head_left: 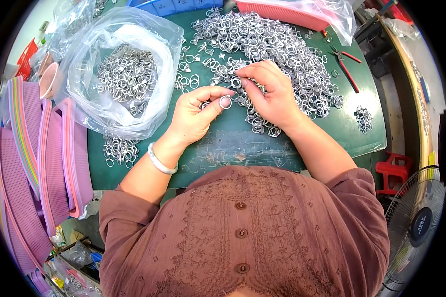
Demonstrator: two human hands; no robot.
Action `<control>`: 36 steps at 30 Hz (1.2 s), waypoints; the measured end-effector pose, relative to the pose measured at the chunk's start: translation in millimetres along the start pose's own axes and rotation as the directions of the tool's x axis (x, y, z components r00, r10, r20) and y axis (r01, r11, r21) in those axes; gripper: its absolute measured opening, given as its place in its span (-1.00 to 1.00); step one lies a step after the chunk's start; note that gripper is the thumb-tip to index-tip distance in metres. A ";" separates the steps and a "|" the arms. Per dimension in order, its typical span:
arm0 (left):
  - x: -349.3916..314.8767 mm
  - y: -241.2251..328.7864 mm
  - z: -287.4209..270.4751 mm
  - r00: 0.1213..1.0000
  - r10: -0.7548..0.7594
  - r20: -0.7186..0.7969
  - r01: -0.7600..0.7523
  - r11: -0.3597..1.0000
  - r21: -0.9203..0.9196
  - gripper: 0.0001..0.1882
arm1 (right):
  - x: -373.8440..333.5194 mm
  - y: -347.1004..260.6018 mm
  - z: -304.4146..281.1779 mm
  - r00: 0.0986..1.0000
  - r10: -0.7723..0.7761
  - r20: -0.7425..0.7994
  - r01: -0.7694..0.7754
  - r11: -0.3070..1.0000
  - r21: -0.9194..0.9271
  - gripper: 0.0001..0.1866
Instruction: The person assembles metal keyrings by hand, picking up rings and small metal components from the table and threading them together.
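Observation:
My left hand [195, 111] is closed, pinching a small silver metal ring [225, 102] between thumb and fingertips; more rings show inside the curled fingers. Just to its right, my right hand [275, 94] has its thumb and fingertips drawn together over the edge of a large pile of silver rings [282, 49]. Whatever those fingertips hold is too small to make out. Both hands are above a green tabletop [272, 156], close to its near edge. Left of them stands an open clear plastic bag [168, 42] with many rings [126, 74] in it.
Smaller ring heaps lie at the left [120, 151] and right [363, 119]. Red-handled pliers [348, 74] rest at the right. A blue basket [178, 6] and a pink basket [282, 16] line the far edge. Purple baskets [52, 168] crowd the left; a fan [416, 222] and red stool [394, 171] stand right.

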State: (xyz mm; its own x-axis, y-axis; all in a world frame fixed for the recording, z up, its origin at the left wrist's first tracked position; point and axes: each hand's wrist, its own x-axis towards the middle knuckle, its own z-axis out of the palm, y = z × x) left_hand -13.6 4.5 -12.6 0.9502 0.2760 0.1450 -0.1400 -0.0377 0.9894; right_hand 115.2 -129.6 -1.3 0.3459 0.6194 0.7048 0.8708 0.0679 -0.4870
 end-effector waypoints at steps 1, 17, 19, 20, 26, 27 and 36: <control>0.1 0.3 -0.1 1.000 -0.007 0.002 0.007 1.000 -0.009 -0.84 | 0.1 -0.1 0.0 1.000 0.008 0.000 -0.008 1.000 0.000 -0.86; 10.0 1.3 -24.9 0.936 -0.342 0.078 0.300 0.664 -0.685 -0.69 | -1.7 -1.7 4.6 0.961 0.056 0.271 -0.009 0.985 -0.170 -0.90; 9.9 1.3 -25.6 0.937 -0.339 0.089 0.299 0.639 -0.709 -0.68 | -2.5 -6.7 5.9 0.934 0.100 0.342 -0.003 0.962 -0.272 -0.88; 10.2 -1.6 -27.0 0.938 -0.332 0.103 0.305 0.643 -0.703 -0.68 | -2.9 -7.2 7.1 0.928 0.103 0.357 0.009 0.954 -0.299 -0.87; 8.3 -2.3 -23.6 0.918 -0.389 0.081 0.364 0.740 -0.566 -0.82 | -7.5 0.7 14.1 0.955 0.088 0.283 0.004 0.952 -0.307 -0.91; 7.6 -1.6 -21.7 0.912 -0.405 0.066 0.379 0.771 -0.512 -0.84 | -7.0 1.7 13.4 0.955 0.086 0.285 0.006 0.952 -0.305 -0.91; 3.6 8.9 -3.9 0.896 -0.445 0.004 0.422 0.846 -0.327 -0.88 | 1.9 -4.6 -0.1 0.860 0.402 0.316 -0.483 0.841 0.245 -0.94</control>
State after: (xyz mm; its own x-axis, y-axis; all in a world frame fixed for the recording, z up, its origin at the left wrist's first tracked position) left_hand -12.6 9.0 -3.3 0.9144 0.2600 -0.3103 0.1912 0.3981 0.8972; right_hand 111.9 -128.8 2.4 0.5368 0.8066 0.2474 0.4795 -0.0503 -0.8761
